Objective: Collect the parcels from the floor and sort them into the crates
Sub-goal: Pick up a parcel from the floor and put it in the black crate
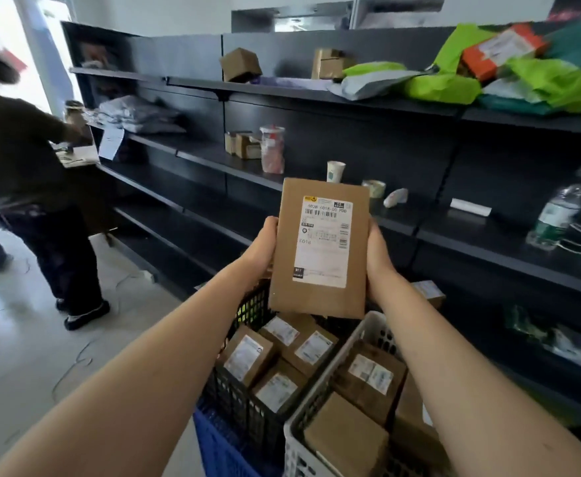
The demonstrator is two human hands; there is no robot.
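Parcel (318, 247), a flat brown carton with its white address label turned to the camera, was held upright at mid-frame, in the air above the crates and clear of the cartons already in them. Far left: another person (24, 160) stood at the end of the dark shelving (196, 156). Lower left of centre: a blue crate (220, 449) showed one corner only; just beside it the black crate (241, 407) held several labelled cartons. Left hand (263, 247) gripped the parcel's left edge, thumb on the front face, fingers wrapped behind and out of sight. Right hand (380, 259) clamped the opposite edge in the same manner. Below it the white crate (297, 452) held more cartons, packed close. Far right: a water bottle (557, 215) stood on a shelf.

Step in hand, as judged: reading the label to decide the destination, the pick from the floor being done. The next move would call for choosing between the crates, then lowering the parcel into a free gap and laying it flat, so that it would not ride up on its neighbours.
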